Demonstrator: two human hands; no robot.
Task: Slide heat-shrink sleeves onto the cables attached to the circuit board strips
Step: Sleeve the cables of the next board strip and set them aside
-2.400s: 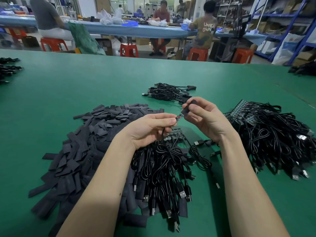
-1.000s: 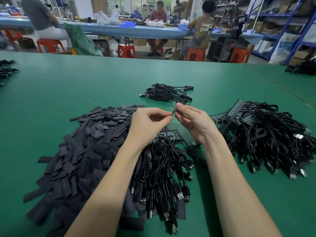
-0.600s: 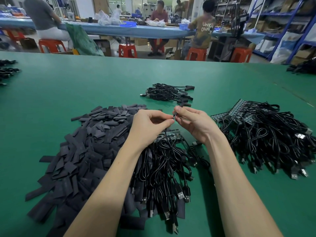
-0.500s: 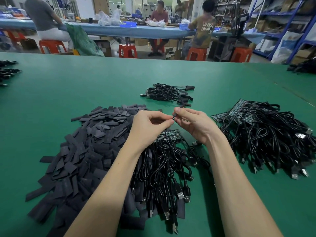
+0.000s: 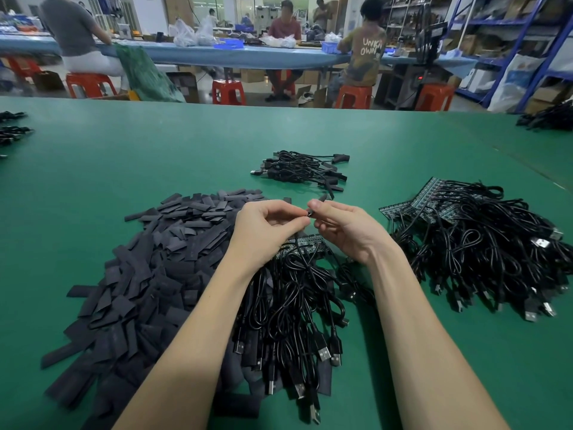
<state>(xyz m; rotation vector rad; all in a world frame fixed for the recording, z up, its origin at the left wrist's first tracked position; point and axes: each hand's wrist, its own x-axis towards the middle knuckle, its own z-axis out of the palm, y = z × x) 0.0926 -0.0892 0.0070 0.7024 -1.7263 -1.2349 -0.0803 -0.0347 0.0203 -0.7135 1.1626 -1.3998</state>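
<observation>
My left hand [image 5: 266, 231] and my right hand [image 5: 344, 231] meet fingertip to fingertip above a bundle of black USB cables [image 5: 291, 308]. Between the fingertips sits a small dark piece at the end of a cable [image 5: 308, 214]; my left hand pinches the cable, my right hand pinches a black sleeve, mostly hidden by its fingers. A green circuit board strip [image 5: 305, 242] lies under the hands, the cables hanging from it. A big heap of flat black heat-shrink sleeves [image 5: 148, 262] spreads to the left.
A second pile of cables on board strips [image 5: 483, 243] lies at the right. A small bundle of black cables [image 5: 300, 170] sits farther back. More cable bundles [image 5: 548, 117] lie at the table's far edges. People sit on orange stools at a blue bench [image 5: 217, 54] behind.
My hands came together from slightly apart, and the sleeve my right hand held up has moved onto the cable end. In the last half second they hardly shift.
</observation>
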